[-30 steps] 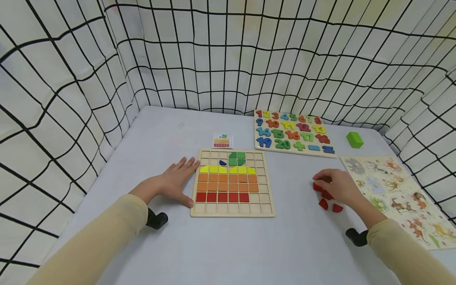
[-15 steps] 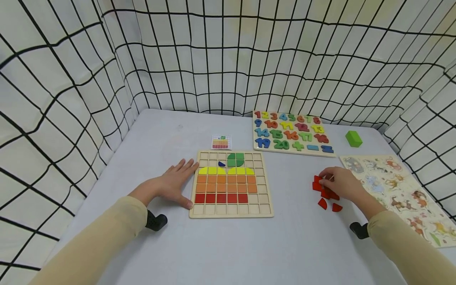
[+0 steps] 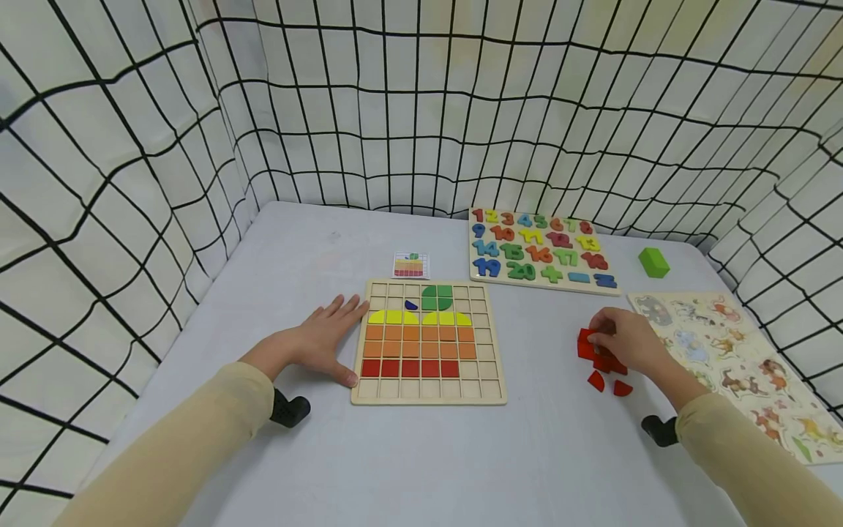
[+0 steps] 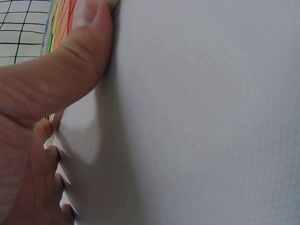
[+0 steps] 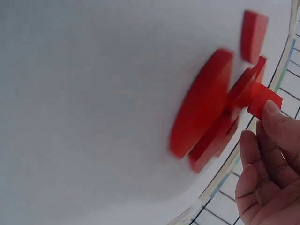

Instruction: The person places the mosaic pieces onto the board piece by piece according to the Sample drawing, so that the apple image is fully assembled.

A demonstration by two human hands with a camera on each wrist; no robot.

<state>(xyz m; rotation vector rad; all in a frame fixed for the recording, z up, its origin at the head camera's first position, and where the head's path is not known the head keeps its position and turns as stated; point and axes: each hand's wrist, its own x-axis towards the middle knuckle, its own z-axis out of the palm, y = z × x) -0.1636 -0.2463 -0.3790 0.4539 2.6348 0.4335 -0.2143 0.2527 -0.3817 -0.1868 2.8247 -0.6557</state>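
My left hand (image 3: 316, 344) lies with spread fingers against the left edge of a wooden grid board (image 3: 487, 369). In the left wrist view its thumb (image 4: 79, 61) touches the board's edge. Rows of red tiles (image 3: 410, 368), orange tiles (image 3: 419, 341) and yellow pieces (image 3: 394, 317) fill part of the grid, with green pieces (image 3: 437, 297) and a small blue piece (image 3: 411, 304) above. To the right, my right hand (image 3: 628, 340) pinches a red square tile (image 5: 263, 104) between thumb and finger. Other red pieces (image 5: 201, 105) lie in a loose cluster beneath it, partly hidden.
A small picture card (image 3: 411, 265) lies behind the grid board. Further back is a number puzzle board (image 3: 540, 252), with a green block (image 3: 654, 262) to its right. An animal puzzle board (image 3: 737, 359) lies at the right. Black netting (image 3: 421, 102) surrounds the table.
My right hand has shifted slightly right over the red cluster, uncovering more pieces on its left side. My left hand stays against the grid board.
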